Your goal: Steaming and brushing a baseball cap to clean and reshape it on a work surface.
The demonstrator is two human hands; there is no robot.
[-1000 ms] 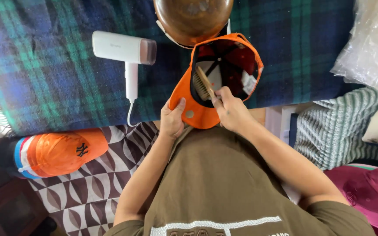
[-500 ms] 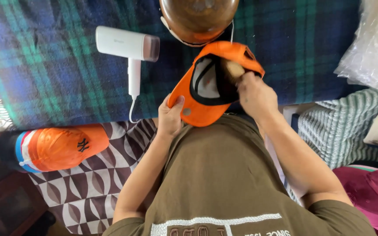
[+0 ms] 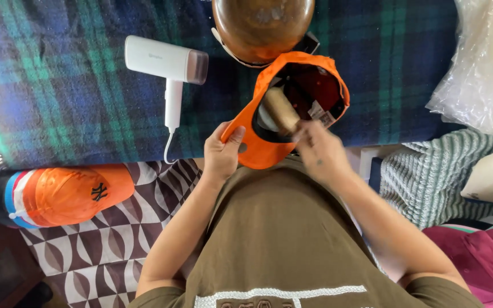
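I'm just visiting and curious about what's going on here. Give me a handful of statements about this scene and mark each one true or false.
1. The left hand grips the brim of the orange cap. True.
2. The right hand holds a pair of scissors. False: it holds a wooden brush that reaches inside the upturned cap.
3. A white handheld appliance with a cord lies on the plaid blanket. True.
4. The second orange cap sits on top of the wooden bowl. False: it lies on the far left below the blanket's edge, well apart from the bowl.
5. The cap being worked on is turned with its inside facing up. True.
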